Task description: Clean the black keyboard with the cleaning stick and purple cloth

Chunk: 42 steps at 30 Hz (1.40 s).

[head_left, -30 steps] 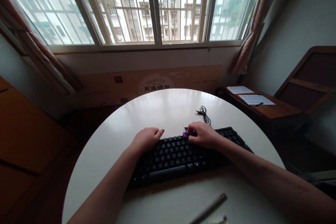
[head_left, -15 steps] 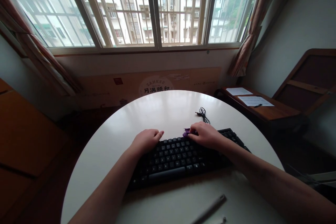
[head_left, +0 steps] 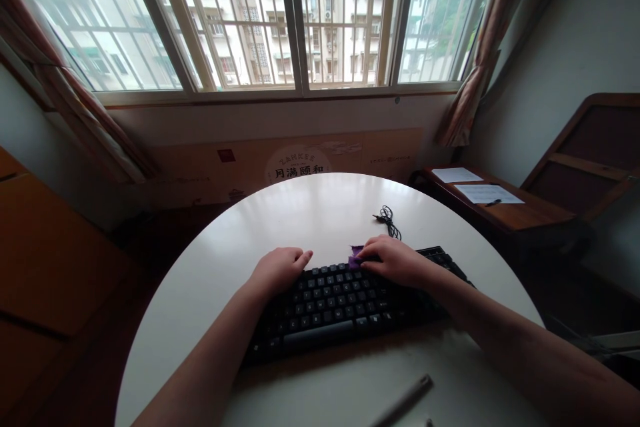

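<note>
The left hand [head_left: 281, 268] rests on the far left corner of a black keyboard [head_left: 330, 310], thumb pointing along its far edge. The right hand [head_left: 393, 260] pinches a purple cloth [head_left: 355, 259] against that edge, by the top keys. A bundled cable [head_left: 388, 221] lies on the white table [head_left: 190, 307] just beyond; a grey rod [head_left: 403, 401] lies nearer. Behind are a printed panel [head_left: 343, 147], a barred window [head_left: 300, 47] and curtains [head_left: 480, 73]; papers [head_left: 483, 192] and a pen [head_left: 493, 203] lie at right
</note>
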Motion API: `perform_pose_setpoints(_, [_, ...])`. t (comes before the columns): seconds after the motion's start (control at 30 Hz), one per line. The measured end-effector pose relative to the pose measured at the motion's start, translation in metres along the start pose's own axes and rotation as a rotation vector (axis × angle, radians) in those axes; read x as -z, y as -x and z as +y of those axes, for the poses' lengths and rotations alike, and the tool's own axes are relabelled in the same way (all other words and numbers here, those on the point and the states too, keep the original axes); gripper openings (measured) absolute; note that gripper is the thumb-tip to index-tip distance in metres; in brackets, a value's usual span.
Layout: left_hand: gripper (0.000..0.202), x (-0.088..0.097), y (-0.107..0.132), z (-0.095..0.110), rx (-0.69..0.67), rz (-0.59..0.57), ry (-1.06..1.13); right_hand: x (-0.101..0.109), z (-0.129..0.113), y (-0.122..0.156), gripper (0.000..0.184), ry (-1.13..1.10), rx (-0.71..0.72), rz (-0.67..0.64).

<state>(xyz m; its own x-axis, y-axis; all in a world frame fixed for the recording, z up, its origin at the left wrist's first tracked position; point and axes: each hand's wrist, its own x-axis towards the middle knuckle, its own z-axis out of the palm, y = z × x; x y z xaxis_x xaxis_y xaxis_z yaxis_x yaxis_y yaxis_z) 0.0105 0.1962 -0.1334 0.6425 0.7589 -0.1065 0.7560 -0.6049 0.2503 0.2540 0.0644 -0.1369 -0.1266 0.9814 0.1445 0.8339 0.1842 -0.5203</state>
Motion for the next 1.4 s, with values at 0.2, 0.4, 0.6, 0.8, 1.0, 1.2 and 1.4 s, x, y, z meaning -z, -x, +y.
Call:
perform_pose_setpoints(0.2, [0.051, 0.000, -0.001, 0.001, 0.007, 0.000, -0.007, 0.001, 0.007, -0.007, 0.017, -0.139, -0.086, 0.016])
perform_pose_setpoints(0.4, [0.053, 0.000, 0.000, 0.000, 0.002, 0.002, -0.007, 0.001, 0.005, -0.005, 0.019, -0.093, -0.066, 0.048])
perform_pose_setpoints(0.6, [0.053, -0.001, 0.000, -0.001, -0.002, 0.007, 0.014, 0.004, 0.003, -0.003, 0.026, -0.004, -0.022, -0.061])
perform_pose_setpoints(0.8, [0.053, 0.001, 0.002, 0.000, -0.013, 0.008, 0.018, 0.005, 0.004, -0.003, 0.019, -0.025, -0.054, 0.014])
perform_pose_setpoints(1.0, [0.053, 0.001, 0.001, 0.000, -0.010, 0.005, 0.015, 0.000, 0.008, -0.004, 0.025, -0.072, -0.157, 0.041])
perform_pose_setpoints(1.2, [0.051, 0.001, 0.001, 0.000, -0.007, 0.005, -0.002, -0.008, 0.002, -0.008, 0.026, 0.104, -0.197, 0.096])
perform_pose_setpoints(1.4, [0.051, 0.001, 0.001, 0.000, -0.009, 0.001, -0.002, 0.013, 0.012, -0.002, 0.028, -0.062, -0.206, 0.088])
